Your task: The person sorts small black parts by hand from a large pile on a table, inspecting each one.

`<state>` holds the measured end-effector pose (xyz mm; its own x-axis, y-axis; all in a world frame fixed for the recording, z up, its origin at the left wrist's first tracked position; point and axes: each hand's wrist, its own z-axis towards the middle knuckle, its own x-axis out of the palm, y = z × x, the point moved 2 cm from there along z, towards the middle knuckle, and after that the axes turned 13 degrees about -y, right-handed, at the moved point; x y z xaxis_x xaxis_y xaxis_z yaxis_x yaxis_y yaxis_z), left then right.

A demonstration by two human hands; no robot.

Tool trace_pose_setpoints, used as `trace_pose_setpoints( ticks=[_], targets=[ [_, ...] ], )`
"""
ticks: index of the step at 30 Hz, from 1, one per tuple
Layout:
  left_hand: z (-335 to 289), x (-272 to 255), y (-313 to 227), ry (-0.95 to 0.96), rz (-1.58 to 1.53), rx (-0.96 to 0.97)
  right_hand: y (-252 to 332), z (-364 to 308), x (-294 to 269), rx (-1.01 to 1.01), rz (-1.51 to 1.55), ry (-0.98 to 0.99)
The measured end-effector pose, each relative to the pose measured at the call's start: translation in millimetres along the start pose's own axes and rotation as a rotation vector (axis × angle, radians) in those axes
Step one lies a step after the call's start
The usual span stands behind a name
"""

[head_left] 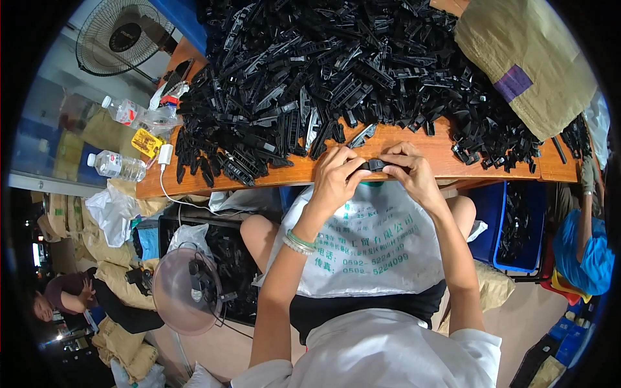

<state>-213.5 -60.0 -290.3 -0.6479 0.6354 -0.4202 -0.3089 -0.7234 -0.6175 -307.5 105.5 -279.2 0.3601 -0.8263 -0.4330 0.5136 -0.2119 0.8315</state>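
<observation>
Just over the near edge of the wooden table point(440, 139), I hold a small black plastic part point(373, 165) between both hands. The fingers of my left hand point(336, 173) pinch its left end. At its other end, the thumb and fingers of my right hand point(412, 171) are closed on it. Beyond my hands spreads a large heap of black plastic parts point(323, 71), many of them long and ribbed. One loose greyish part point(362, 135) lies near my left fingertips. A white printed sack point(362, 246) covers my lap.
A brown sack point(527, 58) rests on the heap at the right. Two plastic bottles point(119, 167), a yellow packet point(147, 142) and a fan point(123, 35) are at the left. Below stand a clear tub point(178, 301) and a blue crate point(482, 226). Other people are at both sides.
</observation>
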Motion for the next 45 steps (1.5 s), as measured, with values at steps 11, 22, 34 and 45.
trace_pose_setpoints(
  ticks=[11, 22, 34, 45],
  targets=[
    [21.7, 18.3, -17.9, -0.105, 0.452, 0.168, -22.3, 31.2, -14.6, -0.182, -0.749, -0.605],
    [12.9, 2.2, -9.3, 0.059, 0.0, -0.064, -13.5, 11.5, -5.8, -0.318, -0.7, -0.584],
    [-19.7, 22.2, -17.5, -0.196, 0.164, 0.416, -9.3, -16.9, -14.8, -0.204, -0.44, -0.475],
    [1.0, 1.1, -1.1, -0.041, 0.021, -0.058, -8.5, 4.0, -16.0, 0.231, 0.126, 0.011]
  ],
)
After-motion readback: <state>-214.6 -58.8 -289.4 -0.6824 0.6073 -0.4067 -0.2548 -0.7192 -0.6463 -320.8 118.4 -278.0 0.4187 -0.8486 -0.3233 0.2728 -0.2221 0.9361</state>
